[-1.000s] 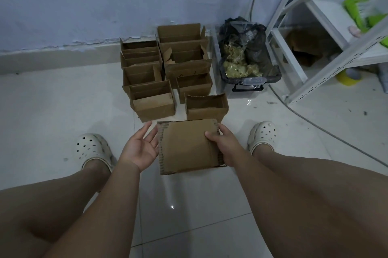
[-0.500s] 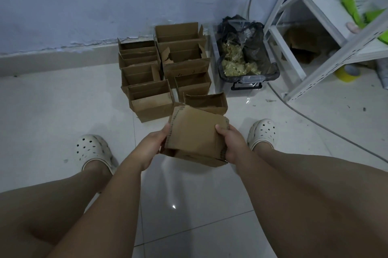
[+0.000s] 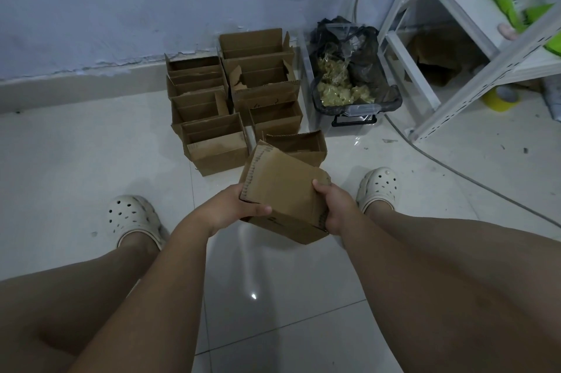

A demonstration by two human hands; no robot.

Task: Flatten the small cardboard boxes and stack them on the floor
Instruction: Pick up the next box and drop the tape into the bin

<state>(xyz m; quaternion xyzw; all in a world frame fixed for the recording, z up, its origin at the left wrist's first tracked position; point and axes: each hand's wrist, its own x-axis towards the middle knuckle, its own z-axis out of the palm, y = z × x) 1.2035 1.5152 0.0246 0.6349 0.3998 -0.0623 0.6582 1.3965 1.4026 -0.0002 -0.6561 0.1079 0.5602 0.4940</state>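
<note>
Cardboard box (image 3: pixel 283 190), corrugated, boxy, gripped both sides

Both forearms are slanting in from the lower frame toward the centre. The left grip (image 3: pixel 235 205) is curling around the lower-left corner of a cardboard box (image 3: pixel 282 187) (thumb lying across its near side), while the right grip (image 3: pixel 335 208) is clasping its right edge, thumb on top.

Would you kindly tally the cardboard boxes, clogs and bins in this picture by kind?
Open boxes on the floor: 8
Held box: 1
Clogs: 2
Bin: 1
Total: 12
Not counted: a dim brown shape under the shelf, too dark to identify.
</note>
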